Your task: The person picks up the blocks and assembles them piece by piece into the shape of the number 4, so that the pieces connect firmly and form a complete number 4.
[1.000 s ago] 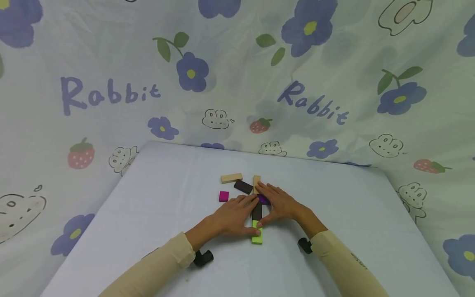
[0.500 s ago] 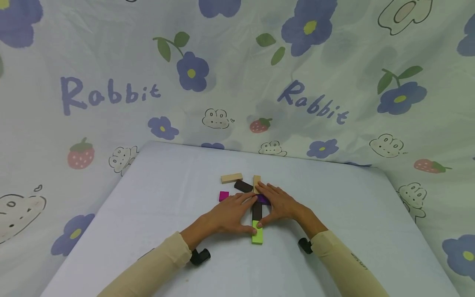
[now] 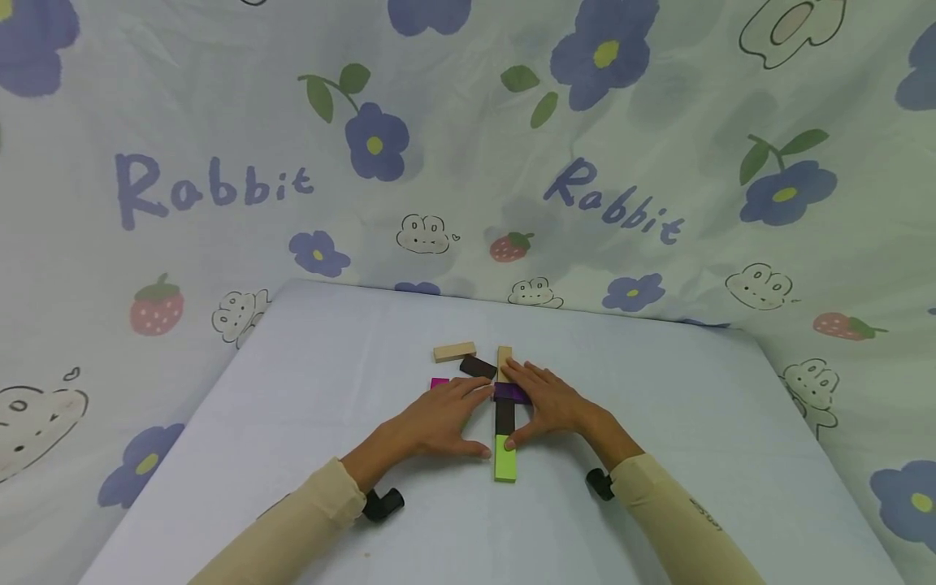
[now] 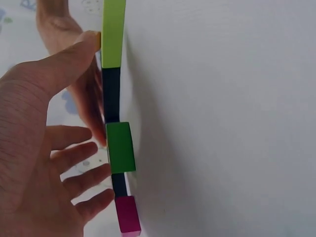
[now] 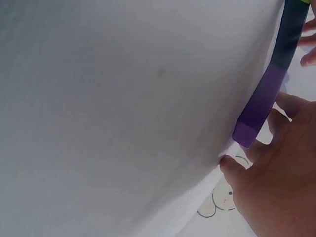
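Observation:
A lime green block [image 3: 505,463], a dark block [image 3: 505,416], a purple block [image 3: 510,392] lying crosswise and a pale wooden block [image 3: 504,357] form a line on the table. My right hand [image 3: 552,402] rests along the right of it, thumb at the lime block and fingertips at the wooden one, fingers spread. On the other side my left hand [image 3: 435,418] stays spread just left of the line and holds nothing. In the left wrist view a green block [image 4: 121,147] shows beyond its fingers; the head view hides it behind that hand.
Behind the left hand lie a dark brown block [image 3: 478,367], another pale wooden block [image 3: 454,352] and a partly covered magenta block [image 3: 439,382]. A white cloth covers the table [image 3: 329,349]. A patterned curtain [image 3: 468,162] hangs behind.
My left hand has drawn off to the left, its thumb leaving the lime block and its fingers leaving the purple one. The right hand stays in place. More of the magenta block is now covered.

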A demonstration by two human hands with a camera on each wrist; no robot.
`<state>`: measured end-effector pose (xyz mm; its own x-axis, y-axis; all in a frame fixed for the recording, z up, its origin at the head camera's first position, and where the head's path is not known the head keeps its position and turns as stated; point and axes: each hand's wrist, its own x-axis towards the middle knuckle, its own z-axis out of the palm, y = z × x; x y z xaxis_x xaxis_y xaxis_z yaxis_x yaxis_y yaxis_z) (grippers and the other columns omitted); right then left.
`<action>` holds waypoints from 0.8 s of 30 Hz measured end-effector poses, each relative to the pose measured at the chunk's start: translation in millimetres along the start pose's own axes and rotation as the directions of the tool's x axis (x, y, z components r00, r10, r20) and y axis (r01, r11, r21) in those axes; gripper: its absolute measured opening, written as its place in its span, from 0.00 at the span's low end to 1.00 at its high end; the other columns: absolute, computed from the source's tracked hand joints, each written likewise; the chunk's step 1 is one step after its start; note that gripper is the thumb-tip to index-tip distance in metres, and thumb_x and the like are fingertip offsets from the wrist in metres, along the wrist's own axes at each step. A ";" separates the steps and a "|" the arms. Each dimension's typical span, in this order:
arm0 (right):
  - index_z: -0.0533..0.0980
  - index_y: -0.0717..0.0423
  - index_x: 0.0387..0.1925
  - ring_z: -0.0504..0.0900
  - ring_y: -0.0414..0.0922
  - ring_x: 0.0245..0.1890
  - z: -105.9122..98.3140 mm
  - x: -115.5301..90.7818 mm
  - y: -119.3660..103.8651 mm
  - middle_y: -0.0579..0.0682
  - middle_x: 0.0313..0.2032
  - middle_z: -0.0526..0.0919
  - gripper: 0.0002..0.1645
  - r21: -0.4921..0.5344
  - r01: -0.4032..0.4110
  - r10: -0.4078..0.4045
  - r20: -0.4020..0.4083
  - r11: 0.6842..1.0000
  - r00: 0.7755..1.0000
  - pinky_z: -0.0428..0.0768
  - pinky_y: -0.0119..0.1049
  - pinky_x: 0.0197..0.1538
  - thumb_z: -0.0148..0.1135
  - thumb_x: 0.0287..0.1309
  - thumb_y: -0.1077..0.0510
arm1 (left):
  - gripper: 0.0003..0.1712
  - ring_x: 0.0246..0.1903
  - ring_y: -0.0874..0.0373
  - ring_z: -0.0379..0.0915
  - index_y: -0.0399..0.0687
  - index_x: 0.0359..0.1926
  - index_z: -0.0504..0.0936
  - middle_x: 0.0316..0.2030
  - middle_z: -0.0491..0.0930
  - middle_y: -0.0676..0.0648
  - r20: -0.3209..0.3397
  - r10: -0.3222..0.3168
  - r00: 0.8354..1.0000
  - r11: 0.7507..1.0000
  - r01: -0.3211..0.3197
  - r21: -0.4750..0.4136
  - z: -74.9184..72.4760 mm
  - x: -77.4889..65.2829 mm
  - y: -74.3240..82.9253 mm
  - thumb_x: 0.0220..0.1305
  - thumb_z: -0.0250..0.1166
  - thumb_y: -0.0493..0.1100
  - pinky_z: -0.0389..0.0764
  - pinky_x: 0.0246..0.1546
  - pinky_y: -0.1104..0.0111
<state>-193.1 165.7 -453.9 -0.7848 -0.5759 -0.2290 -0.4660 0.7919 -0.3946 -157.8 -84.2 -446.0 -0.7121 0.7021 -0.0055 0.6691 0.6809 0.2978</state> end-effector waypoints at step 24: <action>0.46 0.47 0.81 0.44 0.56 0.79 -0.2 0.5 -0.6 0.46 0.80 0.44 0.79 -0.009 -0.027 0.028 0.007 1.000 1.000 0.50 0.60 0.74 0.77 0.35 0.24 | 0.47 0.72 0.44 0.58 0.44 0.73 0.67 0.72 0.65 0.43 -0.009 -0.082 0.997 0.996 0.081 -0.048 -9.3 -10.4 -18.6 0.60 0.71 0.60 0.61 0.71 0.50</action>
<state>-193.2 165.0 -453.6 -0.7946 -0.5552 -0.2458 -0.4478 0.8092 -0.3804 -164.8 -106.1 -442.6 -0.7661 0.6423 -0.0210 0.5982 0.7247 0.3419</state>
